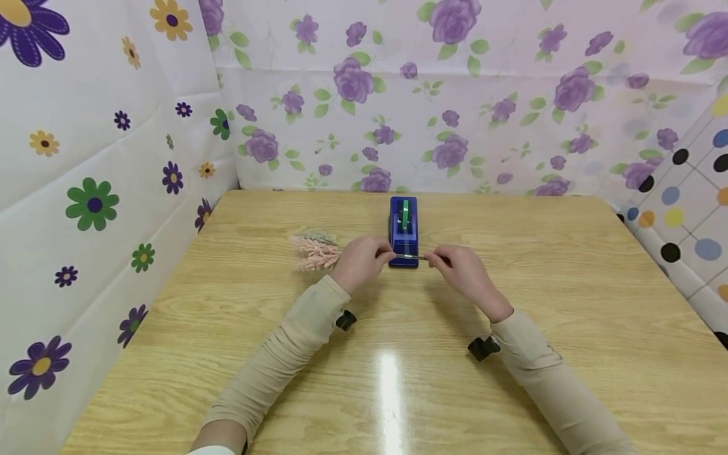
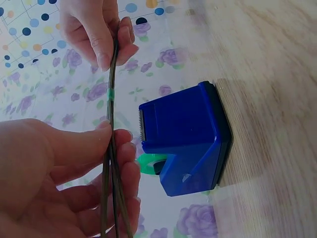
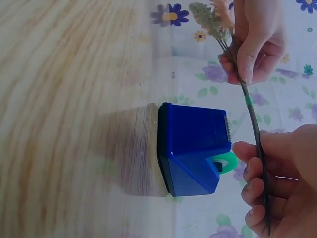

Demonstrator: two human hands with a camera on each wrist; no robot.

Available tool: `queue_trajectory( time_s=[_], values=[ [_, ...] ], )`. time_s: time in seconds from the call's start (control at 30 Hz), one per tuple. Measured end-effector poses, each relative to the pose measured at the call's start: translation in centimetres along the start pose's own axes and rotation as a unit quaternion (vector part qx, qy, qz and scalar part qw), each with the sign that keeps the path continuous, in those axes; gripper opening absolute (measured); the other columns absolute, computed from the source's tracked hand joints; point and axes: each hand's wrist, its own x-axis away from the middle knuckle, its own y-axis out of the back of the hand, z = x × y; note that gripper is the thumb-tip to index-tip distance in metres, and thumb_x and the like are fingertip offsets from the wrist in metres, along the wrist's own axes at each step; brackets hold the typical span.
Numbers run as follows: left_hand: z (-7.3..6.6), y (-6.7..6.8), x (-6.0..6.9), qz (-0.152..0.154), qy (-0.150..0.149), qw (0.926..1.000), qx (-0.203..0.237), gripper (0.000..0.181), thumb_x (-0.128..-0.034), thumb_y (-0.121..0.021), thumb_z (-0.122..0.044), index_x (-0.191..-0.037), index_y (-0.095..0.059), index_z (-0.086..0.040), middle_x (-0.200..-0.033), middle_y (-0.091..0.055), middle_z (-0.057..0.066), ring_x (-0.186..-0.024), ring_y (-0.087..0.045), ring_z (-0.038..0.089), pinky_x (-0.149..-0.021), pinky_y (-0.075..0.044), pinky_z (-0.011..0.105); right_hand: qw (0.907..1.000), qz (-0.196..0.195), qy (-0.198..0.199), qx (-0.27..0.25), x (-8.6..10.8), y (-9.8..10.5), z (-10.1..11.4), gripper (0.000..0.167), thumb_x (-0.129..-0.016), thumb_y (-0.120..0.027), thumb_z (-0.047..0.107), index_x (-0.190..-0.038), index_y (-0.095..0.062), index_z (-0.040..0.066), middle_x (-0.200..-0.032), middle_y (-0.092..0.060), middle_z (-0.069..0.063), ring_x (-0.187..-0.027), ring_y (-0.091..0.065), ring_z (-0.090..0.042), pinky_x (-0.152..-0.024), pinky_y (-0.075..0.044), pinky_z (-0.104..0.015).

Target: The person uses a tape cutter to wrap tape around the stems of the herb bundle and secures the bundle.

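Note:
Pink and grey-green artificial flowers [image 1: 317,253] point left, their long dark stems [image 2: 115,64] bundled together. My left hand [image 1: 363,260] pinches the stems near the flower heads between thumb and fingers. Toward the other end, my right hand [image 1: 462,273] grips the same stems. Between both hands a small green band [image 3: 248,100] circles the bundle. Just beyond the stems stands a blue tape dispenser [image 1: 404,245], with a green roll of tape [image 1: 406,215] in it and a toothed cutting edge [image 2: 141,125] facing the hands. In the head view the stems cross over the dispenser's near end.
The wooden table [image 1: 239,354] spreads around the hands. A flowered cloth [image 1: 512,120] hangs behind its far edge, with patterned cloths at the left and right sides. A small black camera [image 1: 483,347] sits at the right wrist.

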Motion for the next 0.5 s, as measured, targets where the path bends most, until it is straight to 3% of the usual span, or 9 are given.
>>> queue_trajectory(
  time_s=[0.2, 0.5],
  values=[
    [0.01, -0.2, -0.16, 0.003, 0.01, 0.9999, -0.002, 0.019, -0.0966, -0.061, -0.02, -0.094, -0.074, -0.006, -0.086, -0.071, 0.004, -0.065, -0.055, 0.014, -0.063, -0.043, 0.028, 0.9997, -0.025, 0.002, 0.004, -0.05, -0.1, 0.04, 0.021, -0.097, -0.06, 0.02, -0.091, -0.072, 0.005, -0.079, -0.067, -0.008, -0.063, -0.049, -0.014, -0.059, -0.038, -0.028],
    [0.06, -0.53, -0.06, -0.014, 0.017, 0.9998, -0.002, 0.016, -0.0944, -0.064, -0.02, -0.091, -0.074, -0.008, -0.084, -0.072, 0.005, -0.062, -0.056, 0.013, -0.058, -0.042, 0.025, 0.9983, -0.057, 0.01, -0.004, 0.01, -0.53, -0.29, 0.015, -0.094, -0.065, 0.018, -0.092, -0.072, 0.005, -0.086, -0.069, -0.01, -0.074, -0.059, -0.02, -0.066, -0.046, -0.033]
  ],
)
